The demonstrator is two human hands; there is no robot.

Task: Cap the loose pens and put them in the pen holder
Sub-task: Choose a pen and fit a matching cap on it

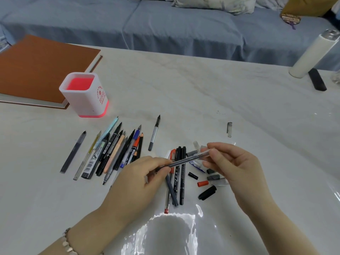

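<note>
My left hand (139, 173) pinches the lower end of a clear-barrelled dark pen (184, 161) held above the table. My right hand (231, 166) pinches the clear cap (204, 154) at the pen's other end. Under them lie several capped pens (179, 173) and loose caps, among them a red cap (202, 183) and a black cap (207, 192). To the left, several uncapped pens (110, 153) lie in a fan. A single grey pen (154, 133) lies apart. The white and pink pen holder (85, 95) stands upright at the back left; no pens show above its rim.
A brown hardcover book (40, 70) lies behind the holder. A clear cap (229, 129) lies alone to the right. A white cylinder bottle (312, 54) and a black flat object (317, 80) stand at the far right. A blue sofa (165, 24) runs behind the table.
</note>
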